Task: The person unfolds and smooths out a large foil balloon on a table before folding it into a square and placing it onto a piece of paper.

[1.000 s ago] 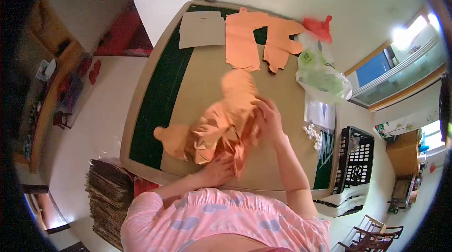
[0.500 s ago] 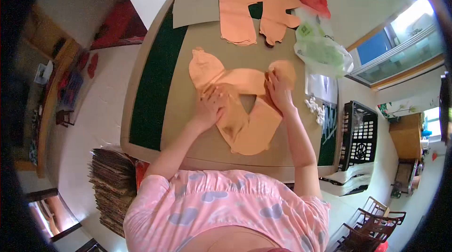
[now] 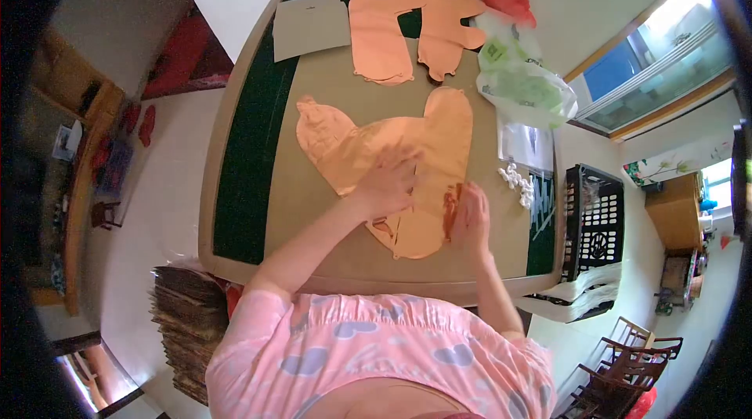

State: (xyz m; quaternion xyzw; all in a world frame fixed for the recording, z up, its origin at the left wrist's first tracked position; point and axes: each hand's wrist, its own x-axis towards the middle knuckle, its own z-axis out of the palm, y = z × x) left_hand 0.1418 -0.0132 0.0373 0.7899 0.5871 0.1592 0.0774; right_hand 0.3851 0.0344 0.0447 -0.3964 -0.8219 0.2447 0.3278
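Observation:
A flat, uninflated orange foil balloon [image 3: 376, 145] lies on the brown board in front of me, with small tabs on its edges. My left hand [image 3: 388, 182] rests flat on its middle, fingers stretched out and slightly blurred. Beside the lower right edge, my right hand [image 3: 472, 214] is set down with its fingers extended, next to a dark reflection or crease in the foil. Further up the table, more flat orange foil balloons [image 3: 381, 35] are laid out, their outlines partly overlapping.
Grey card sheets [image 3: 311, 27] lie at the table's upper left. To the right are a clear-and-green plastic bag [image 3: 521, 78], a red bag [image 3: 513, 4], small white pieces [image 3: 517, 184] and pale sticks [image 3: 542, 204]. A black crate [image 3: 599, 219] and stacked cardboard [image 3: 184, 333] flank the table.
The balloon's right side is unfolded and spread flat, its upper lobe now pointing up. My right hand has moved down to the lower right edge; my left has slid right.

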